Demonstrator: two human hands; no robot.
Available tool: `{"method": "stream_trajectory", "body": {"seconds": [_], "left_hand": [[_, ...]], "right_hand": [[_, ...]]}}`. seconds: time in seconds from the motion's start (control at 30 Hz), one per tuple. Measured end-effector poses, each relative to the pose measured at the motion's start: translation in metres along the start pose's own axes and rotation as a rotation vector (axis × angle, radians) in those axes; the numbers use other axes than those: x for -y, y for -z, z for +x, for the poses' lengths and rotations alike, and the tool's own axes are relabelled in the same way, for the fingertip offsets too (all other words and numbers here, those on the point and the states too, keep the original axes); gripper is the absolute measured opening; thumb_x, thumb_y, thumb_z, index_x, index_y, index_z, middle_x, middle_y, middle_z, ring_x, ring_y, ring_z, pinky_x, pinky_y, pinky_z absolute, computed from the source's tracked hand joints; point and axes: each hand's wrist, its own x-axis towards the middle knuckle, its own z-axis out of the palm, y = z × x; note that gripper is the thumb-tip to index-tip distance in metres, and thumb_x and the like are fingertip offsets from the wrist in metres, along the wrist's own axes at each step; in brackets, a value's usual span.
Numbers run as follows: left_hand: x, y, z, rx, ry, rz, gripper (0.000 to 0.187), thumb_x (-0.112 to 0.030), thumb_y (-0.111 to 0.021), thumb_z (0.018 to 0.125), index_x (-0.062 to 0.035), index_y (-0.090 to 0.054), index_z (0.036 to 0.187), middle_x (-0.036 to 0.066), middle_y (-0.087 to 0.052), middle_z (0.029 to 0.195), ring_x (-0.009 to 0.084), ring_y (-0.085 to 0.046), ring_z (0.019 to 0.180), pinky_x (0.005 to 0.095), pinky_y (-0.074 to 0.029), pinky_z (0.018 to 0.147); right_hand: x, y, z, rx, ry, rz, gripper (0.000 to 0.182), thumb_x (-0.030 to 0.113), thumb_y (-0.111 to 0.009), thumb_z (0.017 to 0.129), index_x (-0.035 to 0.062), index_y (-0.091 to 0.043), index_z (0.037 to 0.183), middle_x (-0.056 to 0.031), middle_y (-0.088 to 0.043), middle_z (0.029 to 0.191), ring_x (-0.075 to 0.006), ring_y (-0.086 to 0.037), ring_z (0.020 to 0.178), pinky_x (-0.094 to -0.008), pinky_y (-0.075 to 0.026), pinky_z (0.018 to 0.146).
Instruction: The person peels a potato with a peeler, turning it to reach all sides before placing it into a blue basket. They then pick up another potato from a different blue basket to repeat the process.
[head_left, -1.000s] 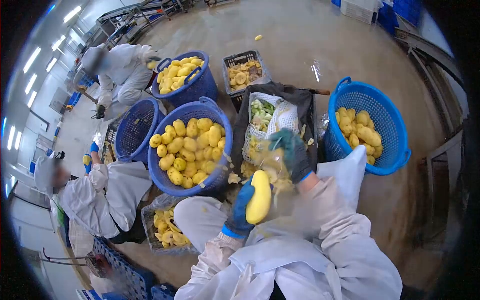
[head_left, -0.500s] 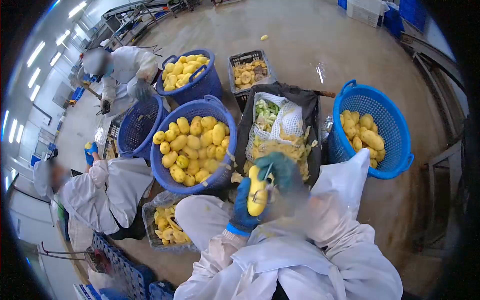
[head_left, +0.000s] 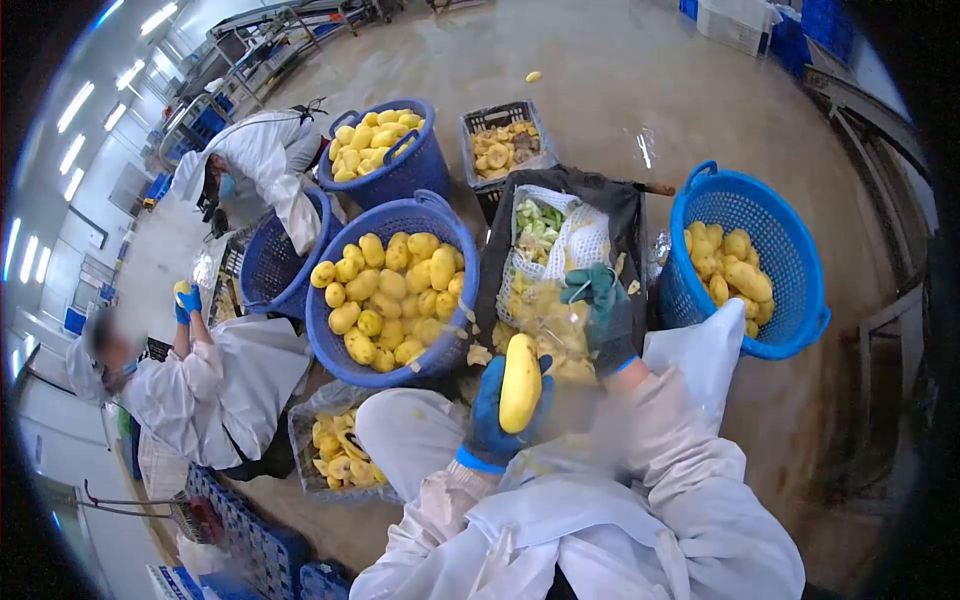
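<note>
A peeled yellow potato (head_left: 519, 385) stands lengthwise in my left hand (head_left: 497, 415), the blue-gloved fingers wrapped round it. My right hand (head_left: 606, 315), in a green and blue glove, is apart from the potato, over a black-lined crate (head_left: 490, 285) with peelings, green scraps and white netting (head_left: 588, 240). Its fingers are curled; the peeler seen in it earlier is smeared and hard to make out now. Left of the crate, a purple-blue basket (head_left: 446, 213) holds many yellow potatoes (head_left: 392, 284).
To the right stands a blue basket (head_left: 795, 240) of potatoes. Behind are a basket of peeled potatoes (head_left: 375, 143) and a scrap crate (head_left: 500, 148). A bag-lined crate of peelings (head_left: 343, 450) is by my knee. Two people work at left, one bending over a basket (head_left: 275, 262).
My right hand has moved off the potato, to the right and over the lined crate. My left hand still holds the potato. The farther person has bent down over the basket.
</note>
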Motion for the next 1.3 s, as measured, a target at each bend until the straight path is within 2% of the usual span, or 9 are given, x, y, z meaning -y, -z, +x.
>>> {"method": "stream_trajectory", "body": {"seconds": [0.33,0.4,0.57,0.67,0.77,0.83,1.07,1.2,1.3], "left_hand": [[0.034,0.01,-0.012,-0.04,0.504,-0.982,0.056,-0.005,-0.063,0.084,-0.0053,-0.037,0.133,0.014,-0.051,0.126,0.0218,-0.055,0.108,0.0348,-0.048,0.089],[0.043,0.007,-0.017,0.098,0.002,-0.172,0.052,-0.018,-0.059,0.09,-0.0071,-0.037,0.136,0.014,-0.049,0.129,0.023,-0.056,0.107,0.0341,-0.049,0.087],[0.033,0.01,-0.013,0.031,0.707,-1.348,0.059,-0.048,-0.042,0.094,-0.0078,-0.037,0.138,0.013,-0.049,0.13,0.0254,-0.056,0.104,0.0356,-0.048,0.088],[0.006,0.011,-0.002,-0.096,0.871,-1.554,0.059,-0.048,-0.043,0.094,-0.008,-0.039,0.137,0.013,-0.051,0.128,0.0245,-0.055,0.102,0.036,-0.046,0.089],[0.042,-0.004,-0.02,-0.089,0.403,-0.754,0.058,-0.047,-0.045,0.093,-0.0064,-0.042,0.133,0.012,-0.054,0.122,0.0256,-0.055,0.105,0.0364,-0.047,0.09],[0.037,0.004,-0.009,-0.041,0.774,-1.393,0.061,-0.047,-0.048,0.091,-0.0055,-0.041,0.134,0.014,-0.053,0.124,0.028,-0.055,0.108,0.0384,-0.049,0.088],[0.011,0.008,-0.004,-0.049,0.853,-1.626,0.069,-0.05,-0.051,0.088,-0.0043,-0.037,0.137,0.018,-0.046,0.133,0.0311,-0.054,0.111,0.0393,-0.049,0.088],[-0.003,0.001,-0.002,0.064,0.432,-0.465,0.063,-0.049,-0.05,0.089,-0.0055,-0.041,0.135,0.017,-0.05,0.128,0.0303,-0.053,0.112,0.0387,-0.048,0.091],[0.029,0.002,-0.013,-0.015,0.625,-1.016,0.062,-0.048,-0.049,0.091,-0.0051,-0.041,0.135,0.018,-0.051,0.128,0.0315,-0.052,0.114,0.0413,-0.047,0.093]], "right_hand": [[0.007,-0.004,0.002,-0.044,0.124,-0.009,0.034,0.032,-0.045,0.098,0.0017,-0.06,0.095,-0.0089,-0.065,0.087,-0.0176,-0.062,0.074,-0.0319,-0.051,0.07],[0.029,-0.042,-0.023,0.077,-0.046,0.074,0.034,0.033,-0.045,0.098,0.0023,-0.06,0.094,-0.0089,-0.064,0.087,-0.0172,-0.062,0.072,-0.0321,-0.051,0.07],[0.024,-0.002,0.01,-0.221,0.006,-0.083,0.031,0.027,-0.041,0.099,0.0013,-0.059,0.1,-0.0091,-0.063,0.086,-0.0176,-0.062,0.079,-0.0308,-0.05,0.071],[0.043,-0.045,-0.032,0.106,0.105,-0.157,0.032,0.027,-0.042,0.098,0.0005,-0.06,0.095,-0.0094,-0.063,0.086,-0.0176,-0.062,0.078,-0.0296,-0.05,0.072],[0.049,-0.068,-0.05,0.24,0.086,-0.211,0.029,0.024,-0.046,0.097,-0.0003,-0.06,0.101,-0.0107,-0.064,0.089,-0.0182,-0.063,0.077,-0.0298,-0.051,0.071],[0.012,-0.039,-0.02,0.114,-0.105,-0.003,0.029,0.026,-0.047,0.097,-0.0006,-0.06,0.099,-0.011,-0.064,0.089,-0.0178,-0.063,0.077,-0.0304,-0.051,0.07],[0.042,-0.03,-0.018,-0.089,-0.011,0.082,0.032,0.029,-0.045,0.098,0.0004,-0.059,0.099,-0.0094,-0.065,0.088,-0.0188,-0.063,0.077,-0.0311,-0.051,0.073],[0.071,-0.077,-0.053,0.185,-0.215,-0.273,0.027,0.023,-0.048,0.097,-0.0002,-0.058,0.104,-0.0105,-0.065,0.091,-0.0209,-0.064,0.079,-0.0328,-0.052,0.071],[-0.013,-0.02,-0.001,0.062,0.048,0.005,0.035,0.028,-0.04,0.096,-0.0004,-0.06,0.094,-0.0106,-0.063,0.08,-0.0193,-0.061,0.069,-0.0312,-0.049,0.066]]}}
